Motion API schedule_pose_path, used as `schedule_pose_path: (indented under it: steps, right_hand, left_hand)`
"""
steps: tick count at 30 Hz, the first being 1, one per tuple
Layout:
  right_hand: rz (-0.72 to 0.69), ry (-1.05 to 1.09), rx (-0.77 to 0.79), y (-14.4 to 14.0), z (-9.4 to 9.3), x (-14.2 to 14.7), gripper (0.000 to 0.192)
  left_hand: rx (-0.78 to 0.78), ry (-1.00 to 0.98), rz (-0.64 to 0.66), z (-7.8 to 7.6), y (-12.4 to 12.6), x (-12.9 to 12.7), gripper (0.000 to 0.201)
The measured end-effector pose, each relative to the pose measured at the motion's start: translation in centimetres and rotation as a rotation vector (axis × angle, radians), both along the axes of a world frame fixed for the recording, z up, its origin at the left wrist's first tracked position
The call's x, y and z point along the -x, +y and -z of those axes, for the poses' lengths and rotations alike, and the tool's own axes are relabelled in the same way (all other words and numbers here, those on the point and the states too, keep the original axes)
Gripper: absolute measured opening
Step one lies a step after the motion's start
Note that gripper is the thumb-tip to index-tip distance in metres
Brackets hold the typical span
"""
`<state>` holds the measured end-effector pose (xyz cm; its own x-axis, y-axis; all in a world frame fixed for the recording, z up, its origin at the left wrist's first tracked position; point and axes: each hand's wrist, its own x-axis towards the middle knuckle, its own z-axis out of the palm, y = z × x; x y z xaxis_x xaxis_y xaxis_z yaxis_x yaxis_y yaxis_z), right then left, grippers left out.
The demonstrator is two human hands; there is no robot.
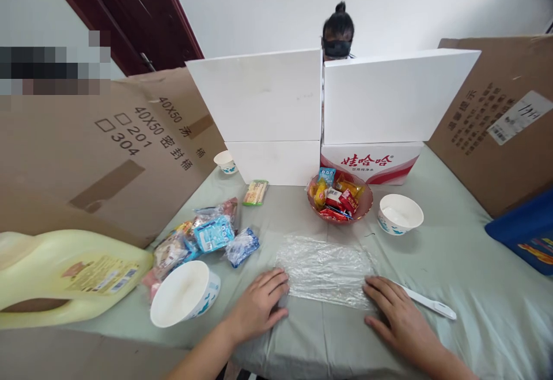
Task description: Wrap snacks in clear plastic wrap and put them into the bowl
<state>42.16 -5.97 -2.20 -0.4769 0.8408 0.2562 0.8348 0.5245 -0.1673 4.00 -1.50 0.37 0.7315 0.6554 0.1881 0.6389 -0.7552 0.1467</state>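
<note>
A crinkled clear plastic bag (326, 270) lies flat on the cloth in front of me. My left hand (261, 302) rests at its left edge, fingers stretched out and the fingertips touching the plastic. At the right edge lies my right hand (395, 314), also flat with fingers extended. Partly under or behind that hand, a white plastic utensil (432, 304) sticks out to the right; its other end is hidden. Beyond the bag stands a pinkish glass bowl (367, 207) holding several wrapped snacks. Just left of my left hand is a blue-and-white snack packet (242, 247).
Paper bowls stand at the left (184, 296), right (400, 216) and back (225, 161). Snack packets (213, 233) are heaped beside a yellow jug (78, 276). White boxes (272, 101) and brown cartons (142, 149) wall the table; a blue container (525, 236) lies right. A person (339, 29) sits behind.
</note>
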Motion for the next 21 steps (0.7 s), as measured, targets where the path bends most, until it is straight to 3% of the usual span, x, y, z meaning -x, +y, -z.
schedule_pose_path:
  steps: [2,5,8,10,14,17,21]
  right_hand:
    - [-0.029,0.011,-0.074,-0.5,0.5,-0.6,0.035]
    - [-0.09,0.038,-0.14,-0.8,0.5,-0.7,0.024]
    - [-0.099,0.103,-0.113,-1.0,-0.3,-0.5,0.02]
    - [-0.038,0.174,-0.048,-0.9,-0.8,-0.2,0.021]
    - [0.219,0.277,0.046,0.4,-1.2,0.7,0.026]
    - [0.35,0.22,0.017,2.1,-0.6,1.6,0.03]
    - [0.422,0.049,-0.051,3.6,0.6,2.5,0.029]
  left_hand:
    - [-0.057,-0.031,0.042,0.1,0.1,0.2,0.023]
    - [-0.109,-0.103,0.071,-0.2,0.5,0.0,0.022]
    - [-0.051,-0.179,0.022,-0.8,0.8,-0.4,0.021]
    - [0.009,-0.191,-0.059,-1.1,1.1,-0.5,0.02]
    - [0.083,-0.111,-0.23,-1.5,3.0,-1.1,0.021]
    - [0.13,0.055,-0.349,-1.7,5.1,-2.4,0.023]
    - [0.151,0.265,-0.459,-1.4,7.1,-4.3,0.021]
